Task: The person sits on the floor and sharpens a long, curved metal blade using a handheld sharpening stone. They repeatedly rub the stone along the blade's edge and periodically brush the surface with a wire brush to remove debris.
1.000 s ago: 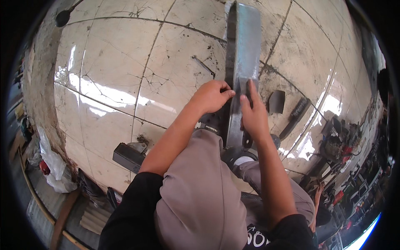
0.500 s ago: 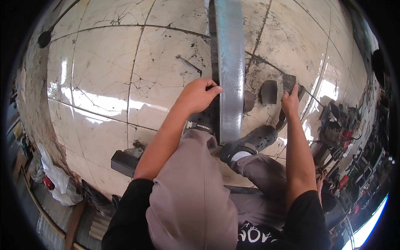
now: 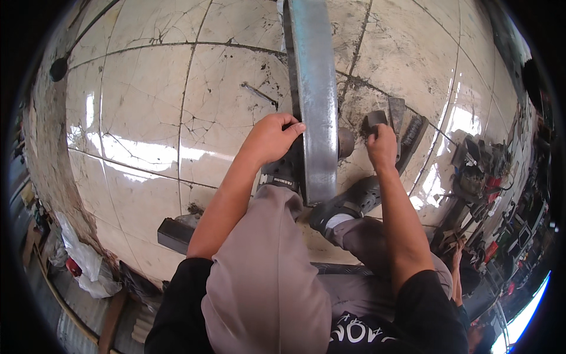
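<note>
A long steel beam (image 3: 318, 106) with traces of blue-green paint stands in front of me, reaching from my feet to the upper edge. My left hand (image 3: 274, 138) pinches its left edge, thumb on the rim, the other fingers partly hidden. My right hand (image 3: 383, 147) is closed on a small dark curved metal plate (image 3: 375, 117), right of the beam. A flat tapered dark tool (image 3: 397, 111) lies on the floor beside that hand. Close by rests a dark bar (image 3: 414, 138) with a ridged stretch. A rounded brown metal piece (image 3: 346, 142) shows against the beam's right side.
A thin metal rod (image 3: 259, 94) lies on the cracked tile floor (image 3: 147, 76), left of the beam. A dark square tube (image 3: 175, 234) is near my left forearm. Metal parts and tools (image 3: 471, 171) crowd the right side, where another person's hand (image 3: 458, 256) shows.
My right hand has let go of the flat tapered tool, moved left and taken hold of the curved plate. My left hand stays on the beam's edge.
</note>
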A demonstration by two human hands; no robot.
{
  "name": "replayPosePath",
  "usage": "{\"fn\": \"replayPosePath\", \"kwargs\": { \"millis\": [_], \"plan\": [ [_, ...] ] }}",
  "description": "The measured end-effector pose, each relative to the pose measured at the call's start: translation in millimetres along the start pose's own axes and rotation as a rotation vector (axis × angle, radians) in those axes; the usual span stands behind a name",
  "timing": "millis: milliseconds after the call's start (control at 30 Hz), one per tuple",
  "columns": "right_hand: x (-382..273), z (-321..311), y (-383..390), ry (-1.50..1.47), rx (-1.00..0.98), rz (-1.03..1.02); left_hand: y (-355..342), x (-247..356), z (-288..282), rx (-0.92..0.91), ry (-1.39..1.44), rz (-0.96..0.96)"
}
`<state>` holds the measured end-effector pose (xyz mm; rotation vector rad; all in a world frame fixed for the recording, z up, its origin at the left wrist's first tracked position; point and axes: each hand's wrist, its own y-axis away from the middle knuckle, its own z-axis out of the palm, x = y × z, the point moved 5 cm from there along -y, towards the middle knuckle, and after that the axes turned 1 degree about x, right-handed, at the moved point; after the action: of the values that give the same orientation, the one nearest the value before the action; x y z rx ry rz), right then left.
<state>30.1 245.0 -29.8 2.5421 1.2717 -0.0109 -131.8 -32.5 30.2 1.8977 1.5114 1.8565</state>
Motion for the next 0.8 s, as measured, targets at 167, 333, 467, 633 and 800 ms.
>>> {"fn": "replayPosePath", "kwargs": {
  "millis": [167, 333, 467, 633, 800],
  "plan": [
    [0.7, -27.2, -9.2, -1.164, -0.131, 0.410, 1.6, -8.9, -1.9, 0.001, 0.006, -0.014],
    [-56.1, -69.6, -12.0, -1.647, -0.266, 0.429, -0.5, -10.0, 0.9, 0.033, 0.029, 0.041],
    [-106.8, -92.6, -1.7, -1.032, -0.135, 0.104, 0.5, -7.0, -0.1, -0.005, 0.030, -0.021],
    [-161.2, -77.4, 28.7, -0.442, 0.076, -0.494, -0.9, -8.5, 1.6, -0.009, 0.090, -0.019],
    [-173.2, -70.6, 47.2, -0.003, -0.053, -0.523, -2.2, -12.1, 1.9, 0.000, 0.040, 0.007]
  ]
}}
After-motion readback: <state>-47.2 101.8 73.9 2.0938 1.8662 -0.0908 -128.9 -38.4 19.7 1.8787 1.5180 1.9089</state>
